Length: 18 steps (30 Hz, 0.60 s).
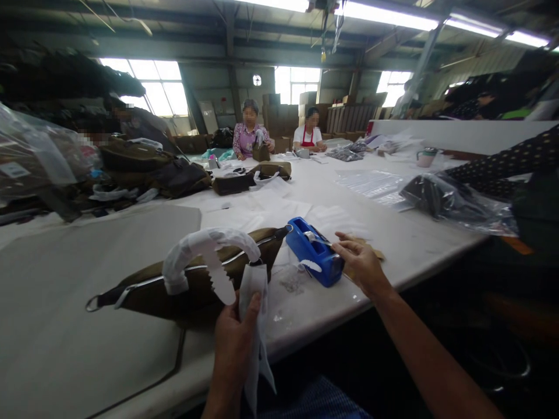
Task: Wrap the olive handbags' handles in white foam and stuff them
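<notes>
A dark olive handbag (148,294) with a silver zip lies in front of me on the table. White wrapping covers its arched handle (179,256), and a white strip with a jagged edge (218,276) hangs from it. My left hand (236,331) pinches a long strip of white tissue paper (253,285) at the handle's near end; its loose tails hang past the table edge. To the right of the bag stands a blue tape dispenser (325,270). My right hand (362,265) is at its cutting end, thumb and finger closed on the end of the tape (321,238).
More dark bags (231,181) lie further back, with a big pile (152,163) at the left. Two people sit across the white table (410,244). At the right, a dotted sleeve (502,157) reaches over a plastic-wrapped dark item (454,198). A cup (425,157) stands behind it.
</notes>
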Available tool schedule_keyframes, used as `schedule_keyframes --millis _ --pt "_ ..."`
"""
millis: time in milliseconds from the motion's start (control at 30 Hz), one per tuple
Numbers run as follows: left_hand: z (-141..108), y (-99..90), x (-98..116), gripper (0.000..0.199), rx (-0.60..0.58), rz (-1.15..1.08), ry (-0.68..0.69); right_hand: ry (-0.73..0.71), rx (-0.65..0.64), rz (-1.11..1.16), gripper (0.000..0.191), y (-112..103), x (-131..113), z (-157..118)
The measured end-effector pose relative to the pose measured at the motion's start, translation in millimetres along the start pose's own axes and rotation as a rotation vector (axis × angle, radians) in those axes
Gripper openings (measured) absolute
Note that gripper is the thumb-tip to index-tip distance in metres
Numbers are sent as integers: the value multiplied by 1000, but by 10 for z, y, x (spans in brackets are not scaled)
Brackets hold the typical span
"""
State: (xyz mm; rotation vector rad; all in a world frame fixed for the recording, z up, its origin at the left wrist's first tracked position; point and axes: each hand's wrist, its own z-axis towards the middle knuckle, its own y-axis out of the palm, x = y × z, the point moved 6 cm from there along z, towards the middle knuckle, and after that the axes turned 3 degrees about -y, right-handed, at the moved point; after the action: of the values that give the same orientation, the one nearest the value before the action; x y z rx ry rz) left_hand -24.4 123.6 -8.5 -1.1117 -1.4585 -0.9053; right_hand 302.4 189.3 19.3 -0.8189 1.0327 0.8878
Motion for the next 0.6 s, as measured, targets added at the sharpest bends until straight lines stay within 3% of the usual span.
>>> schedule_keyframes --millis 133,300,467,600 --pt "24 0 -39 59 1 -16 -28 56 83 74 41 -142 -95 -203" --pt "51 -6 -76 59 -3 -25 -35 198 40 138 51 -152 232 -449" --pt "37 11 -53 57 -21 20 -14 164 110 89 56 -105 579 -489" --pt "25 4 -64 58 -1 -6 -30 144 178 23 58 -205 628 -572"
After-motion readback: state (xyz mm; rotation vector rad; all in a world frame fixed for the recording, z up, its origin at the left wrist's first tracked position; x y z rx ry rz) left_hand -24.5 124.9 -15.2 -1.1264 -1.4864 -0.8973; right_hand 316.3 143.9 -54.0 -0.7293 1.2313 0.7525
